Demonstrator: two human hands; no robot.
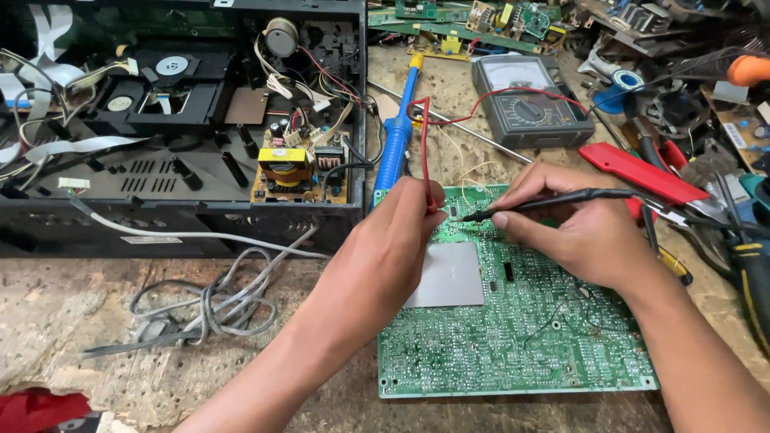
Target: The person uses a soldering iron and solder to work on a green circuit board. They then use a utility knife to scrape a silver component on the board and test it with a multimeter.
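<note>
left hand (401,232) pinches red probe (424,152) | right hand (573,228) grips black probe (545,202) | circuit board (513,337)

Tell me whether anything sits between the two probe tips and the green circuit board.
Nothing visible does. The right hand holds the black probe with its tip down at the green circuit board. The left hand holds the red probe; its tip is hidden behind the fingers, so contact there cannot be confirmed.
</note>
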